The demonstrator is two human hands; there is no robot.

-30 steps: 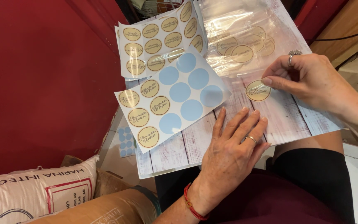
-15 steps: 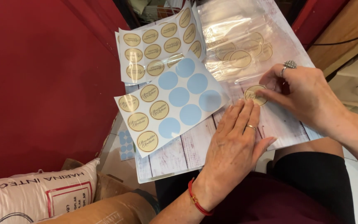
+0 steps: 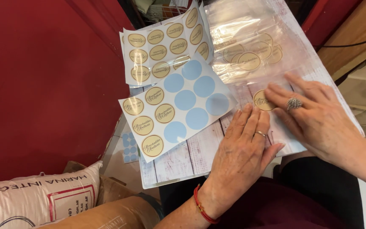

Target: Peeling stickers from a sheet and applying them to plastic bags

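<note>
right hand (image 3: 318, 121) flattened since, pressing sticker (image 3: 262, 101)

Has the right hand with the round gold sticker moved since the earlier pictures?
Yes. The right hand came down flat, pressing the round gold sticker onto the clear plastic bag.

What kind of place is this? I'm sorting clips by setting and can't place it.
Probably a small home or workshop packing spot, not a factory: a lap board holds round gold label sheets and clear bags, a flour-type sack lies beside it, and the right hand presses a label down.
</note>
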